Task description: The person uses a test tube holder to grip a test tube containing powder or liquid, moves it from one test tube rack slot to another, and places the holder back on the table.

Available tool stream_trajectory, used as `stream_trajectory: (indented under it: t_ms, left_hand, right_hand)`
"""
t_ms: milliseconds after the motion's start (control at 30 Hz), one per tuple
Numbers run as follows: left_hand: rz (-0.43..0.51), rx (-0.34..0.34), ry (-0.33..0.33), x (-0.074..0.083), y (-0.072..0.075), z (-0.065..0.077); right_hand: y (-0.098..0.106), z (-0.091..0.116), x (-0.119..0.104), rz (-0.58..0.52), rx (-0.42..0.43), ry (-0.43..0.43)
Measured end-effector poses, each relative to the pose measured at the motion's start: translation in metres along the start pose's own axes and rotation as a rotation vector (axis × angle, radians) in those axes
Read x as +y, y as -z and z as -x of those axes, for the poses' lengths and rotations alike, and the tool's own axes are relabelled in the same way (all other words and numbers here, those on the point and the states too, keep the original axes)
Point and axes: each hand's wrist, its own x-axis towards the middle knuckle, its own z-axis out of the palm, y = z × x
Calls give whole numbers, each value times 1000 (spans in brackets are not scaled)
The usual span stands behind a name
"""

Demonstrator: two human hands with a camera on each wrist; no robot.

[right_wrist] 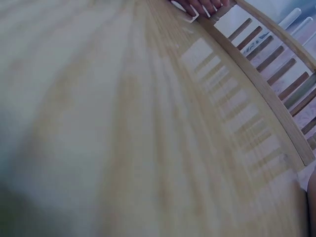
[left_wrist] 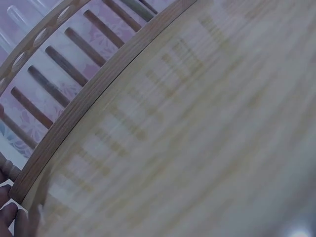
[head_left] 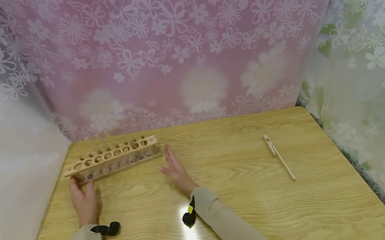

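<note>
A wooden test tube rack stands at the back left of the table, a row of round holes along its top rail. Several clear glass test tubes rise behind that rail. My left hand grips the rack's left end, thumb at the front of the base and fingers at the end. The left wrist view catches those fingers only at its edge, by the base's corner. Just off the right end is my right hand, fingers straight, thumb spread, holding nothing. Its own wrist view shows mostly tabletop and the rack's base.
A wooden test tube clamp lies on the right side of the wood-grain table. A pink flowered curtain hangs behind the table, with pale sheets at both sides. Each wrist carries a black strapped camera.
</note>
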Motion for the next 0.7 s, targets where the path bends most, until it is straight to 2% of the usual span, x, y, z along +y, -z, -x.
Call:
stream_trajectory:
  t_ms: [233, 433, 700]
  left_hand:
    - [-42, -66, 51, 1, 5, 4]
    - [-30, -61, 81, 2, 6, 6]
    - [-20, -61, 88, 2, 6, 4]
  right_hand:
    - [-6, -14, 2, 112, -14, -78]
    - [-9, -17, -2, 226, -56, -157]
    - [-5, -20, -3, 214, -53, -191]
